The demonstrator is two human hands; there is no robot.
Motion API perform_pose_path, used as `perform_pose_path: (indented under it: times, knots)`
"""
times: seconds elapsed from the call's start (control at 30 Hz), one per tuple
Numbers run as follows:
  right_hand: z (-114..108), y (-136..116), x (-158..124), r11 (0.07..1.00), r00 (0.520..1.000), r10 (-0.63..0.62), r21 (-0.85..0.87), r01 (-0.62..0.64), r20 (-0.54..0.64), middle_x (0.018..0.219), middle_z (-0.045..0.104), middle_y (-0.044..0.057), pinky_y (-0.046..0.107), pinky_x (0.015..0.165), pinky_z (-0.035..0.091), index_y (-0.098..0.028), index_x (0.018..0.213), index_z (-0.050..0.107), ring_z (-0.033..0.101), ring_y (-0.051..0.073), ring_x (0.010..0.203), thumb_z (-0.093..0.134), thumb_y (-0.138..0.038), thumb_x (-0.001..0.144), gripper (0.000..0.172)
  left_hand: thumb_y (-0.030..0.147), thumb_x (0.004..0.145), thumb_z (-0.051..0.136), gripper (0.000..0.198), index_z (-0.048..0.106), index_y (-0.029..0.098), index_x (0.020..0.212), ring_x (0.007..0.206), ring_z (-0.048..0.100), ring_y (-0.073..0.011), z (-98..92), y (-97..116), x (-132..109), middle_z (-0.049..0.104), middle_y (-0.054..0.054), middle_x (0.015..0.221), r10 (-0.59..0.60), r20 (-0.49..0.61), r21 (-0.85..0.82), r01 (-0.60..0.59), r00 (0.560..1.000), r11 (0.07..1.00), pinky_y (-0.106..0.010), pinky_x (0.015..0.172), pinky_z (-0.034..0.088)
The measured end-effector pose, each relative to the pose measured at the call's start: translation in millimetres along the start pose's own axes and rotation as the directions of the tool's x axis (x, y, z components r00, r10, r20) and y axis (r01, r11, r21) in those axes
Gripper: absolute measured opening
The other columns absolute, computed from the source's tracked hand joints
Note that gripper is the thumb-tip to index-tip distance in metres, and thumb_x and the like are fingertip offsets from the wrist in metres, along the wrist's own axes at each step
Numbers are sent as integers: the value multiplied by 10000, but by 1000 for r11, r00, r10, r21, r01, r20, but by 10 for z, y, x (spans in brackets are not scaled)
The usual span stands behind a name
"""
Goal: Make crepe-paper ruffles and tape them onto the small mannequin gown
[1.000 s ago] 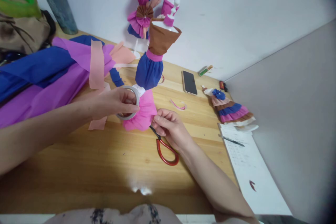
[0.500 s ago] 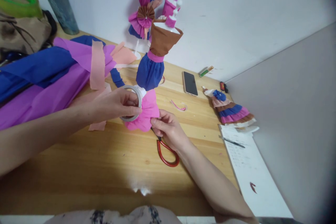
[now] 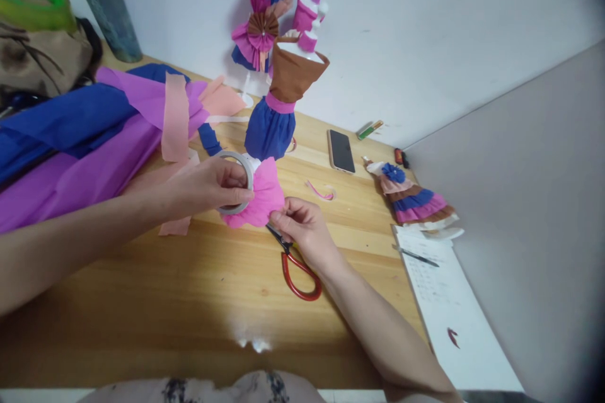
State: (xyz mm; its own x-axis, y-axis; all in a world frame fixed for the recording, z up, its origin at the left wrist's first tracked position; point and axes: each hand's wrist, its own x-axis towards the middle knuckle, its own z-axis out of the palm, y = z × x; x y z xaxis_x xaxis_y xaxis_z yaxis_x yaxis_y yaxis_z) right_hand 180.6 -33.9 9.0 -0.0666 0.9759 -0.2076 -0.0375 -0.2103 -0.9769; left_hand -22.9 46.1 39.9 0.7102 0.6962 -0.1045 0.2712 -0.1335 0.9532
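Note:
My left hand (image 3: 220,184) is closed around a roll of tape (image 3: 243,167), its fingers through the ring. Just right of the roll is a gathered pink crepe paper piece (image 3: 265,195) with a ruffled edge. My right hand (image 3: 302,220) pinches that paper's right edge between thumb and fingers. Below the right hand, scissors with red handles (image 3: 302,283) lie on the table, their blades partly under the paper and hand. Right behind the paper stands a small dress form (image 3: 290,72) in a brown top, pink waistband and blue skirt.
Blue and purple crepe paper (image 3: 89,132) and peach strips (image 3: 174,116) spread over the left side. A second decorated form (image 3: 262,25) stands by the wall. Rightward lie a phone (image 3: 341,151), a layered paper dress (image 3: 416,198), and a written sheet (image 3: 454,315) with a pen (image 3: 418,256).
My right hand and the paper's edge have shifted slightly up and left, uncovering more of the scissors' blades. My left hand keeps its hold on the tape roll.

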Motion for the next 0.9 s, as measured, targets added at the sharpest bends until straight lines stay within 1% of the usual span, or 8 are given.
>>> perform_pose_path:
  times: [0.13,0.23,0.33,0.4,0.53,0.7,0.77,0.9]
  knots:
    - [-9,13,27,999,1000,12,39,-12,5,478,483,-66,223,435,210,-182,616,569,339,48,409,813,-406,689,340,375,738,620,287,480,173,590,526,396,-84,4,-3,-2,444,31,554,-37,16,-91,38,999,995,-230,512,293]
    - [-12,2,33,994,999,15,103,-18,32,509,513,-60,215,424,194,-177,662,586,346,40,401,807,-424,697,333,383,702,655,280,497,170,612,547,423,-93,4,4,4,465,28,570,-75,-55,-112,69,996,991,-235,523,316]
    - [-5,9,36,985,995,62,154,-73,77,539,531,-49,214,409,161,-166,680,603,346,33,394,793,-445,704,339,369,693,680,276,518,160,616,533,414,-87,9,9,2,472,32,556,-103,-93,-141,90,990,986,-230,516,315]
    - [4,22,39,978,995,65,194,-78,72,515,513,-60,211,408,154,-168,664,591,330,29,388,809,-409,684,325,351,694,704,281,525,153,609,525,415,-80,17,8,-5,482,32,548,-122,-76,-180,107,990,978,-222,515,318]
    - [5,25,37,967,999,2,254,-12,38,441,455,-89,208,425,169,-182,646,573,302,31,379,821,-339,675,295,317,666,772,315,514,148,598,500,417,-67,33,6,-11,496,39,526,-172,-65,-296,146,983,944,-202,498,309]
    - [-17,-1,37,955,997,5,294,-26,73,507,553,-41,218,406,170,-171,637,600,355,41,376,814,-439,680,346,313,649,795,336,505,152,592,457,387,-55,42,24,6,492,49,493,-180,5,-431,164,984,887,-197,474,295]
    - [-11,-2,41,956,997,10,291,-30,72,501,547,-44,219,400,164,-173,616,582,351,41,373,814,-462,681,376,315,643,802,347,505,148,579,454,375,-51,48,34,11,486,48,486,-169,25,-437,163,985,885,-197,471,287]
    - [-1,0,39,962,998,-8,272,-10,67,429,465,-88,208,413,153,-185,626,558,292,34,366,838,-395,681,354,355,673,791,388,477,152,570,467,368,-49,58,12,18,447,50,494,-175,13,-385,167,984,908,-194,477,267]
